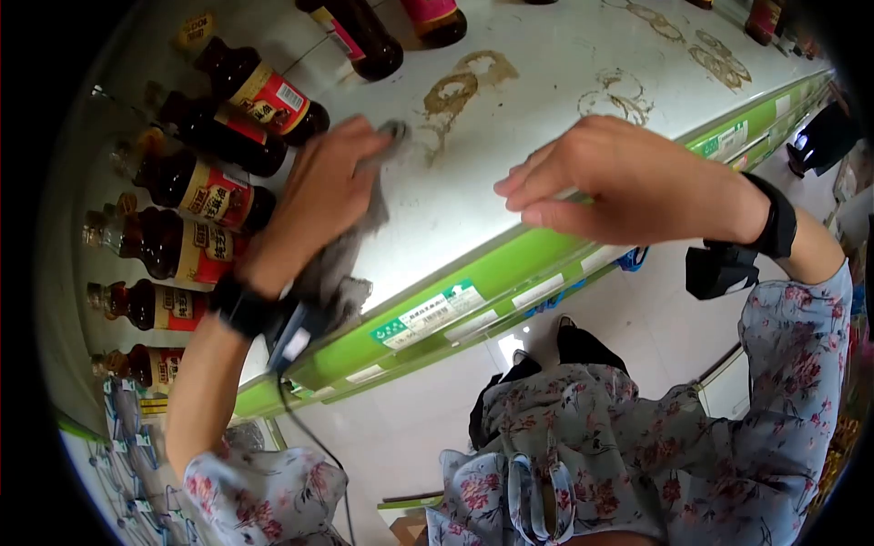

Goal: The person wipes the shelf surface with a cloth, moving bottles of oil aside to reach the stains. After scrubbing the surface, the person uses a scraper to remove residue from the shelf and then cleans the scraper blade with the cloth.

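Observation:
My left hand is closed on a dark grey cloth, pressed to the white shelf next to the bottles. One end of the cloth pokes out past the fingers; the rest trails toward the shelf's front edge. Brown ring stains mark the surface just beyond this hand. Over the front part of the shelf, my right hand hangs with its fingers loosely bent and the thumb apart, holding nothing. Beside my left hand, a dark sauce bottle with a red and cream label stands among several similar ones.
More bottles stand at the back of the shelf. Other ring stains lie to the right. A green price rail with tags runs along the front edge. Wire hooks are at lower left. A cable hangs from my left wrist.

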